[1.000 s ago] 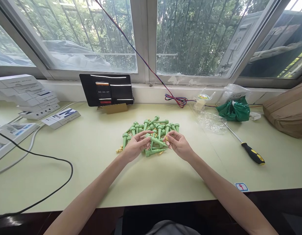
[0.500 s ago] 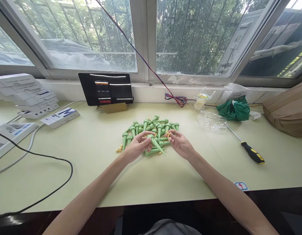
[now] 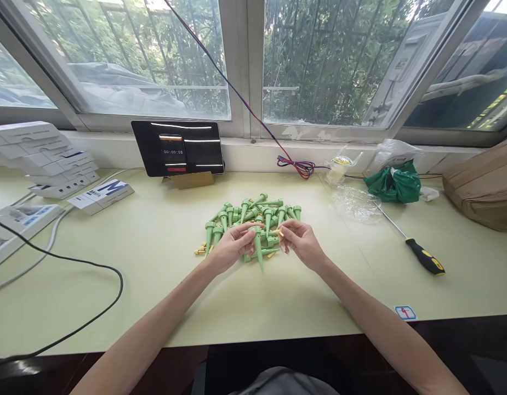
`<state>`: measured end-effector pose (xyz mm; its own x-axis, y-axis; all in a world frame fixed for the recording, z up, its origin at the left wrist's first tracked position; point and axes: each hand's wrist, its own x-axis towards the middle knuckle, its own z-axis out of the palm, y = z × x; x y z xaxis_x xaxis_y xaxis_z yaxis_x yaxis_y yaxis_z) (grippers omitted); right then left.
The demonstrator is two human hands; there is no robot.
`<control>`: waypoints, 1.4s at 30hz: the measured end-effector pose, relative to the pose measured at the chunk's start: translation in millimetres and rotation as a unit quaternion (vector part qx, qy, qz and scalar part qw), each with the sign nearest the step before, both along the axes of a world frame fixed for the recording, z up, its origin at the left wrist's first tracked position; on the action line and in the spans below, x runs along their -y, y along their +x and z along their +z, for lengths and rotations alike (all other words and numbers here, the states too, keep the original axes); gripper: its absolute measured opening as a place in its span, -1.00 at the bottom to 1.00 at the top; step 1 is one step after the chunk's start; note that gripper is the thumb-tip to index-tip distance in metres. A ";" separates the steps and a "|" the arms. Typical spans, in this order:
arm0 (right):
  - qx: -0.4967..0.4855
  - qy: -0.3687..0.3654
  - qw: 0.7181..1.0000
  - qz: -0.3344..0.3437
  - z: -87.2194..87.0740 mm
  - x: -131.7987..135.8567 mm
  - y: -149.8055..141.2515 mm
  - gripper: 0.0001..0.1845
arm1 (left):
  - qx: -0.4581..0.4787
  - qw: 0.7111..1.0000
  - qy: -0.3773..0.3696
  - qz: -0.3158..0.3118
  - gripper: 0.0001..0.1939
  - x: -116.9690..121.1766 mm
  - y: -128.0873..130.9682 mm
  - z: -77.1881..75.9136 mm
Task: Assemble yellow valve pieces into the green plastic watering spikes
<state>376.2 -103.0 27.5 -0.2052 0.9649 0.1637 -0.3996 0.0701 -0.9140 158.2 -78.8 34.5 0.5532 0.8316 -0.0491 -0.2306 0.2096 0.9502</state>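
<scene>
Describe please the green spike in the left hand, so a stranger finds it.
Below the window, a pale table bears a pile of green spikes. At the pile's near side, the left hand holds the spike. Unlike its neighbours, it is held, and its tip reaches lowest in the picture.

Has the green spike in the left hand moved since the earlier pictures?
Yes: the green spike has swung; its tip now lies further left and nearer the table's front edge.

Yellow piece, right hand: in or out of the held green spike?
Out: the right hand pinches the yellow piece, a gap showing between it and the green spike in the left hand.
</scene>
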 end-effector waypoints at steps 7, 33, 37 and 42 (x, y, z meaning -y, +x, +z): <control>0.088 0.085 0.992 -0.026 3.2 8.4 -6.8 -0.79 | -0.016 0.999 0.013 -0.026 -0.58 1.9 0.1 4.5; 0.216 0.172 0.959 -0.066 -2.1 16.1 -10.6 -0.84 | -0.083 0.991 0.099 -0.024 -0.65 3.0 -1.1 2.5; 0.226 0.191 0.953 -0.068 -3.8 16.8 -11.5 -0.86 | -0.089 0.989 0.112 -0.025 -0.67 2.5 -1.7 0.4; 0.230 0.191 0.952 -0.069 -3.6 17.8 -11.5 -0.83 | -0.090 0.989 0.113 -0.025 -0.66 1.9 -2.1 -1.8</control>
<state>364.7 -120.8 23.9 -0.2154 0.8764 0.4307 0.0733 0.4543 -0.8878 156.1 -80.7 32.7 0.5925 0.8049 0.0332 -0.0476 -0.0061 0.9988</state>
